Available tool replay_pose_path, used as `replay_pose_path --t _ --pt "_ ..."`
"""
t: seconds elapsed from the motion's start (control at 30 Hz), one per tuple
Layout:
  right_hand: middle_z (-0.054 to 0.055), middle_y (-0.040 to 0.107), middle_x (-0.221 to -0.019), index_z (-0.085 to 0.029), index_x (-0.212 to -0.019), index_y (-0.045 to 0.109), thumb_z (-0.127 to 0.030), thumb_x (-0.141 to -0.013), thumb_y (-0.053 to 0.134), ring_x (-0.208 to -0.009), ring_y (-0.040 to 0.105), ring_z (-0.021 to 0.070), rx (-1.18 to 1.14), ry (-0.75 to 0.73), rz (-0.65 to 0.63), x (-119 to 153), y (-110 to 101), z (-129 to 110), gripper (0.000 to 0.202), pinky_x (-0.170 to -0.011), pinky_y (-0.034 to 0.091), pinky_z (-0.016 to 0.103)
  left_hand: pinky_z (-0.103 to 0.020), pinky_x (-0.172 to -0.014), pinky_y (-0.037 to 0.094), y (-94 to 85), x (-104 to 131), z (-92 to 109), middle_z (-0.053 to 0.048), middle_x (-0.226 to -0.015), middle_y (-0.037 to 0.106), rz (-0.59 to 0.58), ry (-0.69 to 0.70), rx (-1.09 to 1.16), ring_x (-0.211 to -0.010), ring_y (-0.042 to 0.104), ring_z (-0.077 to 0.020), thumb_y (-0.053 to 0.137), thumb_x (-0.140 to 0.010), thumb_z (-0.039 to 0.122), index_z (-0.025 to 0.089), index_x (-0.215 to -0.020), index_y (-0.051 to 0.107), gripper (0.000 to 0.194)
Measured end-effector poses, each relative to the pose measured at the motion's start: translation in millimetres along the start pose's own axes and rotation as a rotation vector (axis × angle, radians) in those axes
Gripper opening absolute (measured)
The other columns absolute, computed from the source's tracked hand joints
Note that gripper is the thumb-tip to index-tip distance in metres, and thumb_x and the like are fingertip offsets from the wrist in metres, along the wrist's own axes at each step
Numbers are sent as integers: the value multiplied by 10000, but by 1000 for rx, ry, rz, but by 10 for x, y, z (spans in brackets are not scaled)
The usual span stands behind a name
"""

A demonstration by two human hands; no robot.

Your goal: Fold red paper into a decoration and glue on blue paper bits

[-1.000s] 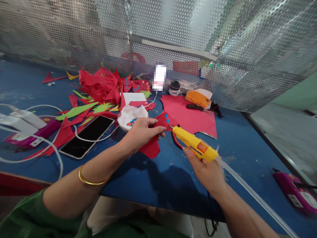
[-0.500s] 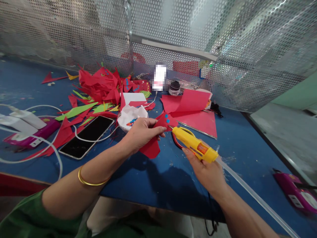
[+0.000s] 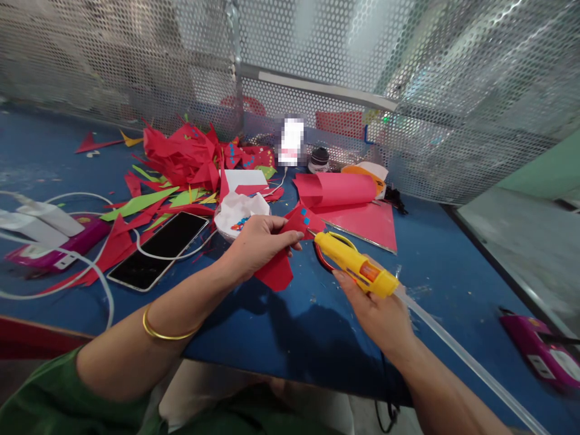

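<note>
Left of the glue gun (image 3: 356,264), we see a phone (image 3: 157,249) lying face up on the blue table (image 3: 294,326). Our left hand (image 3: 258,243) pinches a red paper piece (image 3: 290,241) just left of the gun's nozzle. Our right hand (image 3: 378,311) grips the glue gun. Behind the gun lies a curled red sheet (image 3: 338,188).

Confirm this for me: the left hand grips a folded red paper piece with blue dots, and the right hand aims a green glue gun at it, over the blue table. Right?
Not quite. The glue gun is yellow, not green, as the head view shows. The rest stands: the left hand grips the red paper piece with blue dots, and the right hand aims the gun's nozzle at it over the blue table.
</note>
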State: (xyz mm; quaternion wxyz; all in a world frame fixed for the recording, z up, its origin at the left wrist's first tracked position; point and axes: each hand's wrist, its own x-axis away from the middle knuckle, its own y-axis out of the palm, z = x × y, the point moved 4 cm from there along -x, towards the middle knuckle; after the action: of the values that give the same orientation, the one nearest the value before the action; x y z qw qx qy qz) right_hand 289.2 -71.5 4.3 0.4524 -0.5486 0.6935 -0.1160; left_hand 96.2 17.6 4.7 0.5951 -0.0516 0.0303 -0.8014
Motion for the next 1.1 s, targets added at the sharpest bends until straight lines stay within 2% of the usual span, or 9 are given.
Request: replay_pose_path --t 0.17,0.37,0.5,0.63,0.77,0.83,0.97,1.07,1.1 --pt "45 701 -743 -199 -802 650 -438 -925 580 -597 629 163 18 -7 -2 0 3 13 278 -505 468 282 -205 -534 400 -1 -3 -7 -2 -599 667 7 -6 13 -535 551 -81 721 -769 324 148 -631 692 225" --pt "16 675 -712 -222 -817 644 -441 -924 573 -611 624 154 -37 -4 5 11 7 15 254 -563 506 271 -210 -539 403 -7 -10 -18 -11 -623 682 16 -4 20 -543 557 -82 723 -754 311 151 -644 696 196" --pt "3 630 -623 -233 -731 622 -503 -895 579 -546 588 155 -38 53 42 -22 -13 12 318 -549 506 280 -217 -540 415 -7 -3 -10 -7 -607 671 18 -15 33 -536 553 -86 722 -752 324 152 -641 688 207" --pt "22 665 -664 -230 -784 674 -497 -873 599 -579 618 174 -71 90 27 -74 -16 12 292 -561 516 290 -214 -546 430 0 4 -4 3 -584 656 17 -23 48 -541 568 -88 722 -750 305 155 -621 675 203" --pt "0 576 -520 -229 -700 664 -514 -849 634 -521 575 169 -125 180 84 -99 -66 74 323 -534 487 297 -206 -534 420 5 0 -8 -1 -610 672 17 -30 66 -539 562 -80 718 -750 300 153 -641 682 186" --pt "-7 546 -484 -219 -676 654 -535 -851 634 -491 553 156 -217 271 102 -110 -86 139 361 -500 459 289 -207 -533 418 4 1 -10 -4 -615 672 20 -41 67 -540 561 -80 716 -748 297 153 -647 685 178" --pt "-34 514 -479 -194 -782 673 -526 -859 640 -445 497 113 -635 454 64 -177 -93 260 342 -449 409 253 -220 -544 432 3 2 -9 -7 -640 680 12 -35 81 -551 572 -93 738 -726 330 160 -692 694 178" --pt "-23 609 -638 -192 -844 681 -324 -731 769 -501 501 80 -890 550 30 -254 -157 301 196 -477 434 218 -234 -554 439 10 -17 -34 -18 -653 686 -37 -38 28 -560 575 -107 742 -718 378 164 -695 690 222" --pt "-16 642 -723 -196 -862 682 -253 -673 791 -536 514 73 -944 579 24 -271 -194 312 226 -488 442 204 -238 -552 436 15 -28 -52 -23 -650 686 -70 -42 -26 -560 575 -112 734 -725 394 164 -682 688 239"
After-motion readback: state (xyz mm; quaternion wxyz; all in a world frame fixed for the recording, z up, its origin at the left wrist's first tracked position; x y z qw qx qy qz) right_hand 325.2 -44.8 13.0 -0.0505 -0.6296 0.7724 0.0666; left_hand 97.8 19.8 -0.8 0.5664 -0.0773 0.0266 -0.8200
